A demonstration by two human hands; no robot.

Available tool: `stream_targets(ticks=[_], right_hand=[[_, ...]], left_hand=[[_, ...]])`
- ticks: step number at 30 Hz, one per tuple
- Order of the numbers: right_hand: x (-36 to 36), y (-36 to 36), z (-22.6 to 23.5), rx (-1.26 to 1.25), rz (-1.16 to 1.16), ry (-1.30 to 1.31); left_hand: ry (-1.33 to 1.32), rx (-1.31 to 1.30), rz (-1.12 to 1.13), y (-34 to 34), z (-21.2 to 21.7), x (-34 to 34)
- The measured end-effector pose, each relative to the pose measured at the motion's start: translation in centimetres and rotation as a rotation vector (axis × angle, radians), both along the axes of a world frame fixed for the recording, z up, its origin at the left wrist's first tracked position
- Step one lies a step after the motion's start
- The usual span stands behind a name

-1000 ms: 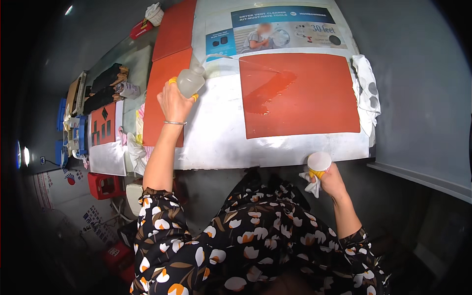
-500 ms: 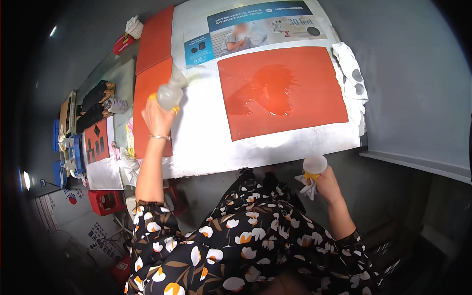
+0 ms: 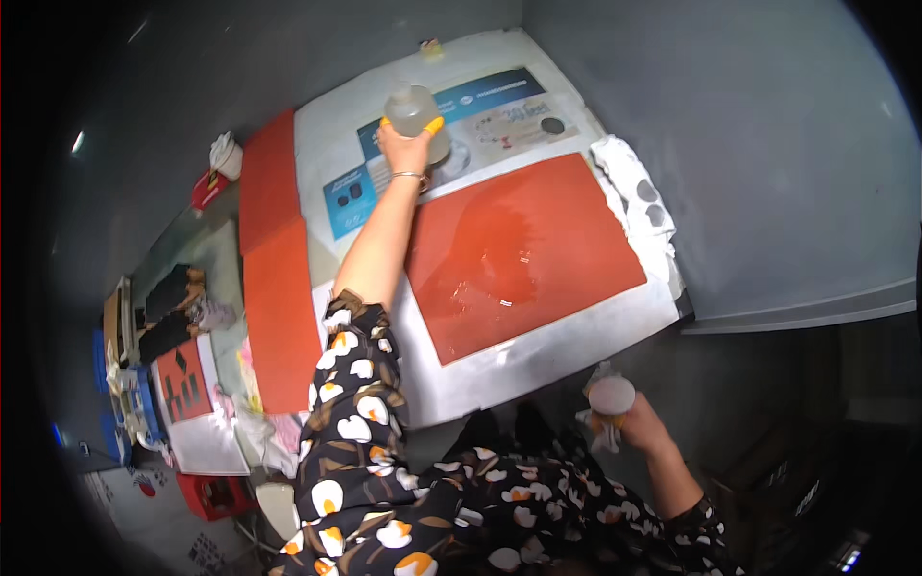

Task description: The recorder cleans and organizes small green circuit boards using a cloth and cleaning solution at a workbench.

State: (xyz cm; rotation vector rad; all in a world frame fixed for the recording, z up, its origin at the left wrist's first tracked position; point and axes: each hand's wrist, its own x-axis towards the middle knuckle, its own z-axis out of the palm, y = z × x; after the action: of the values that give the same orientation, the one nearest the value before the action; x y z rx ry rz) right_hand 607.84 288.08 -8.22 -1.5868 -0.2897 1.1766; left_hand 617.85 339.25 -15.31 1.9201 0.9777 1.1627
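Out over the far part of the white table (image 3: 442, 394), my left hand (image 3: 403, 152) is closed round a translucent squat bottle (image 3: 415, 108). Yellow covers show on its fingertips. Beneath the bottle lies a blue-and-grey printed panel (image 3: 523, 125). Nearer me is a flat red sheet (image 3: 586, 230) with a glossy wet patch in its middle. Off the table's near edge, my right hand (image 3: 645, 424) grips an object with a round white face (image 3: 611, 395); its kind cannot be made out. A crumpled white cloth (image 3: 605, 440) hangs from the same hand.
Two red sheets (image 3: 274, 317) line the table's left side. A bunched white cloth (image 3: 639, 197) lies along its right edge. At left stands another bench with black items and a small red sheet (image 3: 184, 379). A red stool (image 3: 206, 494) is below; a grey wall rises right.
My left hand has carried the bottle rightward and away, from the left red sheets to over the printed panel. My right hand still grips its object off the table edge. The view has shifted.
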Motion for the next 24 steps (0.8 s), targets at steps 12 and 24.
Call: stream_targets(ticks=[12, 24], right_hand=[[4.3, 4.1, 1.2, 0.288, 0.031, 0.632], [1.7, 8.2, -4.0, 0.363, 0.376, 1.26]], left_hand=[[0.197, 0.105, -0.218, -7.5, 3.8, 2.5], [0.162, 0.115, -1.508, -26.4, 7.2, -18.0]])
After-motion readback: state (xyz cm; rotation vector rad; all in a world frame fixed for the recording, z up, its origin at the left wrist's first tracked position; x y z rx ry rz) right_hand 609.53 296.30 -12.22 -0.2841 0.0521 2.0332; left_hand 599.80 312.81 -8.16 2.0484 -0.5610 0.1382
